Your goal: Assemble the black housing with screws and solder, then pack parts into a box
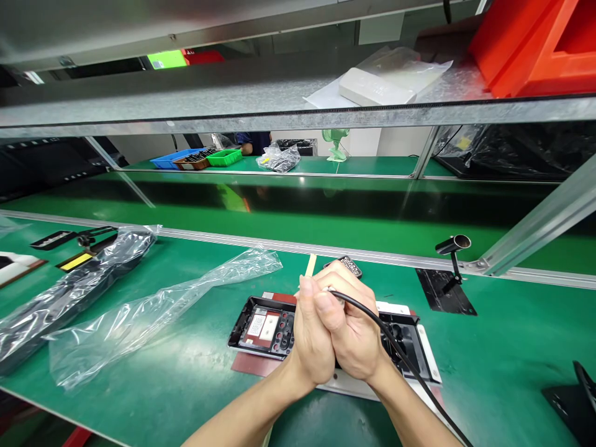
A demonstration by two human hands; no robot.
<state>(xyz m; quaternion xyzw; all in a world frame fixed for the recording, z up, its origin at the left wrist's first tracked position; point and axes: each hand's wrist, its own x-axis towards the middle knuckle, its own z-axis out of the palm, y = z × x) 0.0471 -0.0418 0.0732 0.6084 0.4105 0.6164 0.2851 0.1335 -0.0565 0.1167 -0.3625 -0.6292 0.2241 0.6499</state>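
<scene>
My left hand [315, 338] and my right hand [354, 323] are closed and pressed together above a black plastic housing [261, 329]. A black cable [400, 354] comes out between my thumbs, crosses over my right hand and runs down to the lower right. My fingers hide whatever is at the cable's end. Just beyond my left fingertips sticks up a pale yellow strip [311, 265]; I cannot tell whether it is held. Under my hands, the open housing shows small round buttons and white labels. It lies on reddish-brown and white plates, its middle covered by my hands.
Clear plastic film [162, 323] and a wrapped black part [84, 292] lie at left. Behind my hands is a dark keypad-like piece [350, 266]. A tube on a black bracket [451, 279] stands at right. Overhead runs a metal shelf [209, 99] with a red bin [535, 49].
</scene>
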